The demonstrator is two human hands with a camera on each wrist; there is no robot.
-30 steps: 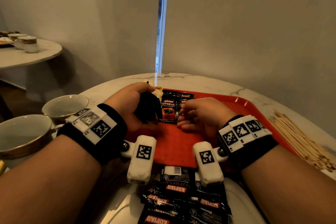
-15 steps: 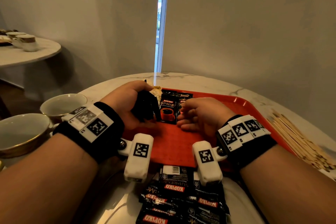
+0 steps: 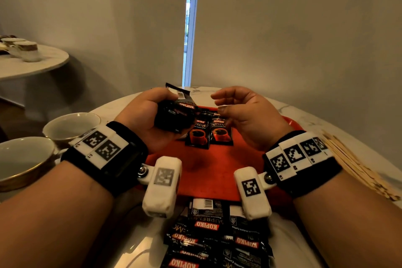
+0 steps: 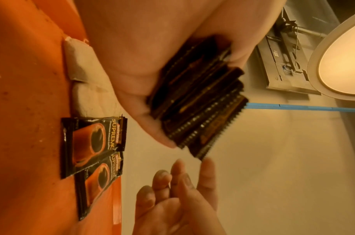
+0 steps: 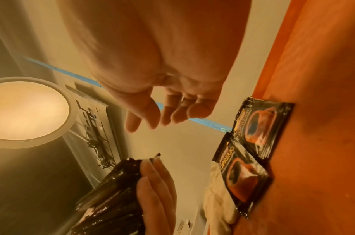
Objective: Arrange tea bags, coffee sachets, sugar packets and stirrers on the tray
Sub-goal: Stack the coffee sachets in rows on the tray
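At the bottom of the head view loose sachets (image 3: 217, 237) lie on my worktop (image 3: 134, 252). Mid-frame, two sachets (image 3: 208, 132) overlap on the tray (image 3: 208, 172). Above them my left hand (image 3: 150, 115) clutches a stack (image 3: 174, 113); my right hand (image 3: 245, 113) hovers just beside it, fingers relaxed, holding nothing. I judge a careless pull could spill the stack.

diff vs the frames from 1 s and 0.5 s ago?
Both hands rose off the red tray. The right hand, earlier knuckles-down by the sachets, now hangs open and empty, fingers toward the left hand. The left hand still grips its stack of coffee sachets, lifted higher. Unchanged: two Kopiko sachets side by side on the tray, the loose sachet pile, stirrers, cups.
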